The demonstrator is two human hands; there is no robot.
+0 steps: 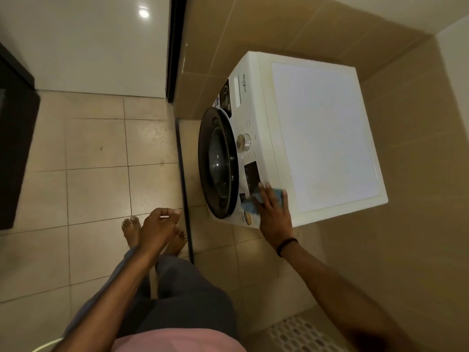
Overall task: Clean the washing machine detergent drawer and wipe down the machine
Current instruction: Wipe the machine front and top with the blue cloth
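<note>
Blue cloth (247, 205) lies flattened under the right hand (272, 214) on the near front corner of the washing machine (324, 138). The fingers are spread wide and straight over it, pressing it down where the machine's top edge meets its control panel. The left hand (157, 224) hangs well clear of the machine's front, over the tiled floor (96, 194). Its fingers are loosely curled and hold nothing.

The detergent drawer (239, 91) sits at the far end of the machine's control panel. It looks pushed in flush, so the job in hand seems to be the wipe-down.

The fingertips reach just beside the dark display (252, 177) on the machine's panel, and the silver dial (243, 142) is next along. A firm stroke across the panel could press a touch key or turn the dial and change a setting, or even start a cycle if the machine has power. Whether the cloth is wet cannot be told. If it is, water could get into the panel seams or run down onto the round door (218, 163) below.

Part of the cloth hangs loose off the machine's front edge beyond the hand. A quick sweep could bunch it or let it slip to the floor, and drips there would make the tiles slippery for the bare feet (132, 231) in front of the machine.
</note>
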